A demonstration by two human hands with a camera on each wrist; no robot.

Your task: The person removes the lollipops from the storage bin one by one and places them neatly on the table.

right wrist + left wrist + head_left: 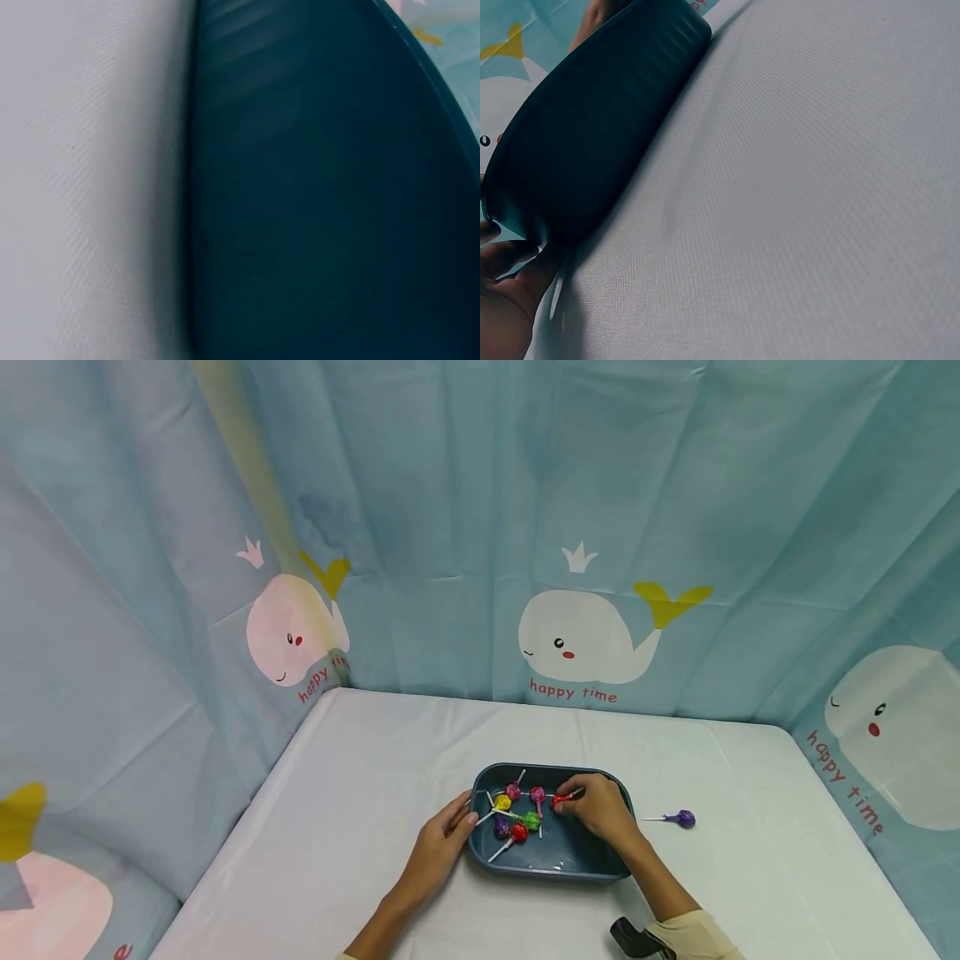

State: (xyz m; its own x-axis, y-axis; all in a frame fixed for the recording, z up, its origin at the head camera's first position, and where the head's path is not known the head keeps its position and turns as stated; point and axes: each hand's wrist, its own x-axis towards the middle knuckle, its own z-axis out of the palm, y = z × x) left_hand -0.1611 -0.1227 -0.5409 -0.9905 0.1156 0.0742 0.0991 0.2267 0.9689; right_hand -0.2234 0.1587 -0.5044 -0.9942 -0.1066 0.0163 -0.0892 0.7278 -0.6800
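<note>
A dark blue-grey tray (558,857) stands on the white table, with several wrapped lollipops in its left half. My left hand (435,853) grips the tray's left end, thumb at the rim; the left wrist view shows those fingers (514,259) against the end wall. Reaching over the right side, my right hand (602,812) pinches a red lollipop (558,800) by its stick inside the tray. Near it lie a pink lollipop (537,794), a green one (532,821), a yellow one (502,802), a dark purple one (502,827) and another red one (519,832). The right wrist view shows only the tray's outer wall (322,187).
One purple lollipop (685,818) lies on the table right of the tray, its stick pointing left. A black device (633,937) sits by my right wrist. Blue curtains (465,527) printed with whales enclose the table at the back and sides.
</note>
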